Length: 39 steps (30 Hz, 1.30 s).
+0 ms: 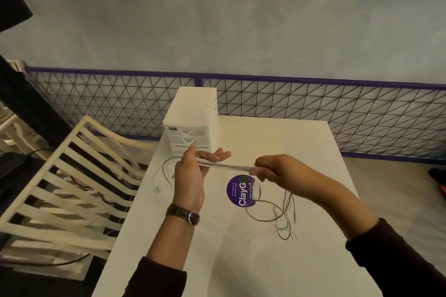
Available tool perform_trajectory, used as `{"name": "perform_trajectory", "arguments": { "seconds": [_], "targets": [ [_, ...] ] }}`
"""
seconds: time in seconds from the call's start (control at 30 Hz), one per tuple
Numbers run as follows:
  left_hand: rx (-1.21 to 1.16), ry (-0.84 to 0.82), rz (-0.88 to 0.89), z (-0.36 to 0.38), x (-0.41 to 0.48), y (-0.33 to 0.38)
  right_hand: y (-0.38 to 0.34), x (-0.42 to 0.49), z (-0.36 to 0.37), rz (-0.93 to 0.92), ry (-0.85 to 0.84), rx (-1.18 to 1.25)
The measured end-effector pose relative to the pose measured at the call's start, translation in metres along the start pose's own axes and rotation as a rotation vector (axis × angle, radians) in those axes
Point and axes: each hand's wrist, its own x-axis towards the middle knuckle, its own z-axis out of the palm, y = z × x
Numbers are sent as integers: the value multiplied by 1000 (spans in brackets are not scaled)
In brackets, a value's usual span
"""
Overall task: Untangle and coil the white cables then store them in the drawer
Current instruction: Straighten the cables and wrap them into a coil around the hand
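A bundle of white cable [226, 166] is stretched taut between my two hands above the white table [241, 260]. My left hand [190, 176] pinches its left end, fingers partly spread, with loose loops and a plug [156, 189] trailing to the left. My right hand [270, 169] is closed on the right end. From it a tangle of cable [282, 214] hangs down onto the table. A small white drawer unit [193, 118] stands at the table's far left, its three drawers shut.
A round purple sticker [241, 190] lies on the table below the hands. A white slatted chair [72, 176] stands left of the table. A purple-framed wire mesh fence [313, 103] runs behind the table.
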Motion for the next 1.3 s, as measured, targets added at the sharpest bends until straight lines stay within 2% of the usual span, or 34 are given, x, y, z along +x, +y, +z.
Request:
{"name": "perform_trajectory", "arguments": {
  "seconds": [0.07, 0.17, 0.3, 0.4, 0.63, 0.7, 0.8, 0.93, 1.17, 1.3],
  "targets": [
    [5, -18, 31, 3, 2, 7, 0, 2, -15, -108, 106, -237],
    [-33, -34, 79, 9, 11, 20, 6, 9, -34, -157, 199, -329],
    [-146, 29, 28, 1, 31, 25, 23, 13, -41, -50, 177, -156],
    [-111, 45, 23, -9, 38, 19, 29, 11, -41, -14, 111, -108],
    [122, 35, 109, -16, 44, 20, 24, 5, -48, -37, -66, 260],
    [262, 97, 161, -14, 37, 21, 26, 4, -49, -44, -48, 281],
    [459, 230, 223, -11, 25, 24, 29, 5, -53, -38, 63, 301],
    [466, 161, 190, -16, 27, 22, 33, 5, -47, 3, 0, 389],
    [490, 178, 146, -12, 23, 25, 12, 9, -29, -52, -190, 587],
    [529, 145, 203, -6, 18, 23, -5, 20, -13, -62, -102, 549]
  ]
}}
